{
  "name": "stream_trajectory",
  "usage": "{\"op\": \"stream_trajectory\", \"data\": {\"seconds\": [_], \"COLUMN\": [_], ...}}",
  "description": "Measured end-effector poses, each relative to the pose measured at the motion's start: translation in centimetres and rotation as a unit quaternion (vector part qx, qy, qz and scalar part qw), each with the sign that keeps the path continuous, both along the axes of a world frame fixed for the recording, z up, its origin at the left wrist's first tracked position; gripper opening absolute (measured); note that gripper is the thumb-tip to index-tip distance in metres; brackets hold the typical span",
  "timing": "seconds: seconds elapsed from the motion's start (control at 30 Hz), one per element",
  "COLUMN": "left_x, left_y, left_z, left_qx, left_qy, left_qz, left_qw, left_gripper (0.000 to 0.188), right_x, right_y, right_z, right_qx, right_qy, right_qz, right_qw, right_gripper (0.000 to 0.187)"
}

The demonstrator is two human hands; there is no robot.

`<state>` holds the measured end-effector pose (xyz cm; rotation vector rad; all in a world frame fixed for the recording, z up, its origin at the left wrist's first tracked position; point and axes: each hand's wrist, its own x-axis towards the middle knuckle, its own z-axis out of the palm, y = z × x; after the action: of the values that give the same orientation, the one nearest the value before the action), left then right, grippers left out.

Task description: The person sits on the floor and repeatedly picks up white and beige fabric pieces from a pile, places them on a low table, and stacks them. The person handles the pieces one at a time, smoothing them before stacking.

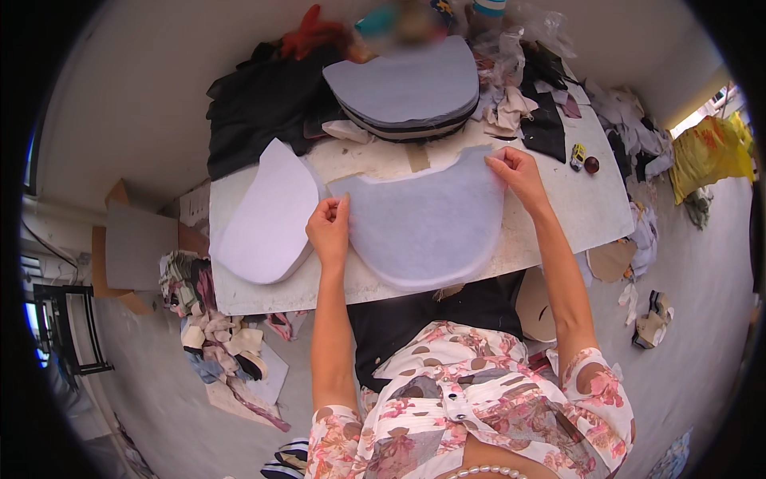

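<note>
Both hands hold one curved grey-blue fabric panel [427,227] with a paler rim, spread over the white table. My left hand [328,231] pinches its upper left corner between thumb and fingers. At the upper right corner my right hand [519,176] grips the same panel, thumb on top. Left of my left hand lies a stack of white curved panels [271,215]. Beyond the held panel sits a thick stack of grey panels [407,84] with dark layers beneath. Whether the held panel rests on other layers I cannot tell.
The white table [574,207] has black cloth [267,104] at the far left. Plastic wrap and scraps [511,104] lie far right, near a small toy car [578,156] and a dark round object [591,165]. Cardboard box [144,243] and scrap heap [231,343] stand left; yellow bag [710,156] right.
</note>
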<state>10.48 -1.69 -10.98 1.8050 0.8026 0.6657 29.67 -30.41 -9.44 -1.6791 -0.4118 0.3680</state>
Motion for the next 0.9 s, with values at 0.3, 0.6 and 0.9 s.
{"op": "stream_trajectory", "data": {"seconds": [0.3, 0.6, 0.9], "left_x": [0.6, 0.0, -0.6], "left_y": [-0.4, -1.0, -1.9], "left_z": [0.3, 2.0, 0.2], "left_qx": [0.138, 0.152, 0.436], "left_qy": [0.100, 0.135, 0.151], "left_qz": [0.058, 0.044, -0.224], "left_qw": [0.984, 0.978, 0.859], "left_gripper": [0.023, 0.031, 0.062], "right_x": [0.8, 0.3, -4.6], "right_y": [1.9, 2.1, 3.3], "right_z": [-1.8, 0.2, -1.0], "right_qx": [-0.190, -0.308, -0.382], "right_qy": [-0.164, -0.246, -0.438], "right_qz": [-0.088, -0.105, 0.065], "right_qw": [0.964, 0.913, 0.811], "right_gripper": [0.026, 0.038, 0.066]}}
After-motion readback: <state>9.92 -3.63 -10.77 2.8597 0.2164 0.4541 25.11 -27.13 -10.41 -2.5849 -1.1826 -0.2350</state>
